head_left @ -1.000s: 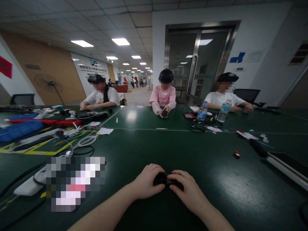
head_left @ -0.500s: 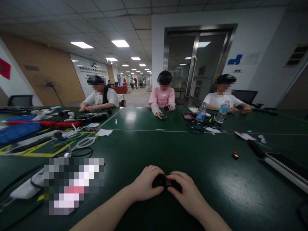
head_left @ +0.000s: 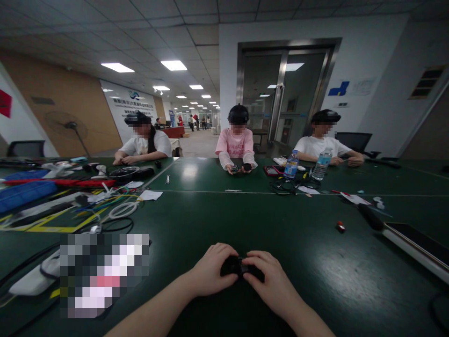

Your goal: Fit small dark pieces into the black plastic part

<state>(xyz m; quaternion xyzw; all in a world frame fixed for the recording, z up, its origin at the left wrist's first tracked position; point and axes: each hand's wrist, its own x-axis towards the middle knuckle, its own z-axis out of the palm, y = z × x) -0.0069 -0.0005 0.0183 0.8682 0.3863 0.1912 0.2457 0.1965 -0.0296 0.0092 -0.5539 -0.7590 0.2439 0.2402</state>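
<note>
At the near middle of the green table (head_left: 196, 220), a small black object (head_left: 240, 267) lies between my two hands. Its kind cannot be made out, since my fingers cover both ends. My left hand (head_left: 212, 269) is closed round its left end, thumb below and fingers above. Around its right end my right hand (head_left: 268, 271) curls in the same way. The fingertips of the two hands are close together, with a narrow gap where the dark middle of the object shows.
To the left lie a white power strip (head_left: 33, 276), coiled cables (head_left: 122, 210) and a blue tray (head_left: 28, 195). A small red item (head_left: 340, 227) and a flat device (head_left: 417, 245) lie to the right. Bottles (head_left: 291, 164) stand farther back. Several people sit opposite.
My hands keep nearly the same hold on the black object. Across the table, the person in pink has lowered one hand and the dark item in it. The view has shifted slightly.
</note>
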